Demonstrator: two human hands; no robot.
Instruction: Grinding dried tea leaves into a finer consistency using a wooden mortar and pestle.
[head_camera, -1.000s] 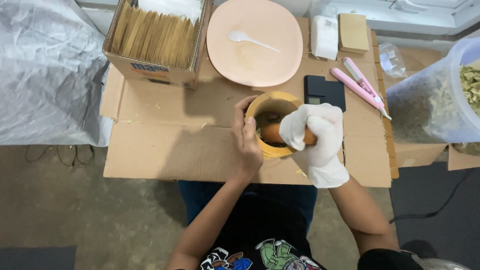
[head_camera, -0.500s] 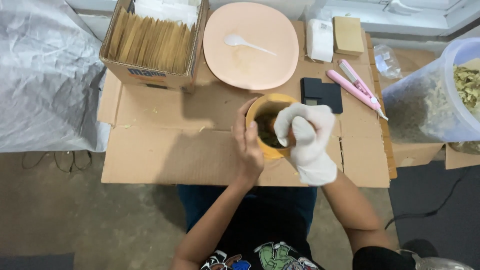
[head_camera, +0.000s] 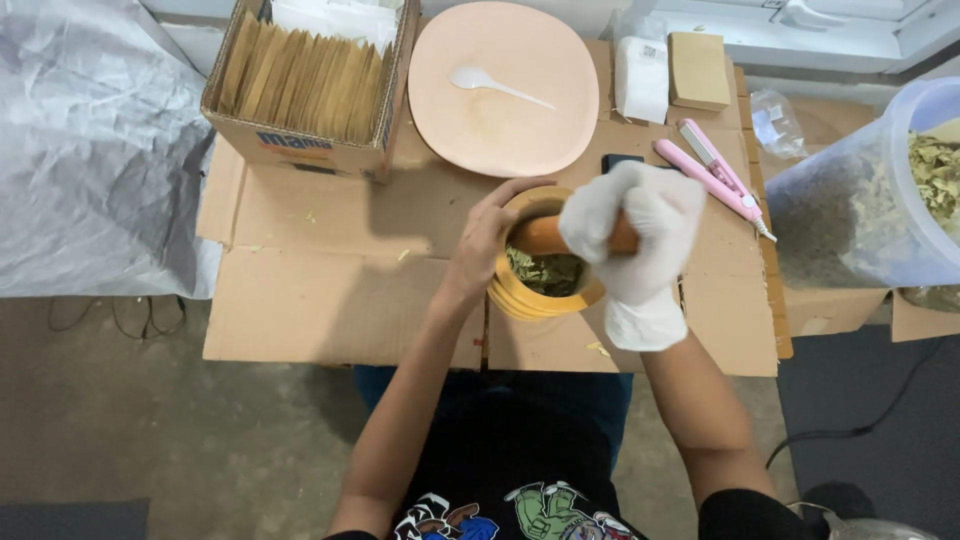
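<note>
Both your hands work one mortar (head_camera: 545, 262): left hand (head_camera: 487, 240) cups its rim, gloved right hand's (head_camera: 635, 240) fingers wrap the pestle (head_camera: 545, 236) over leaves (head_camera: 545, 272).

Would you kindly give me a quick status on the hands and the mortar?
Left hand steadies the yellow mortar by its rim. Gloved right hand grips the wooden pestle over dried leaves. Nothing in the way.

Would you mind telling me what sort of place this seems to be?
Probably a makeshift home packing spot for dried herbs: flattened cardboard serves as a worktop, beside a box of brown envelopes and a clear tub of dried leaves.
</note>
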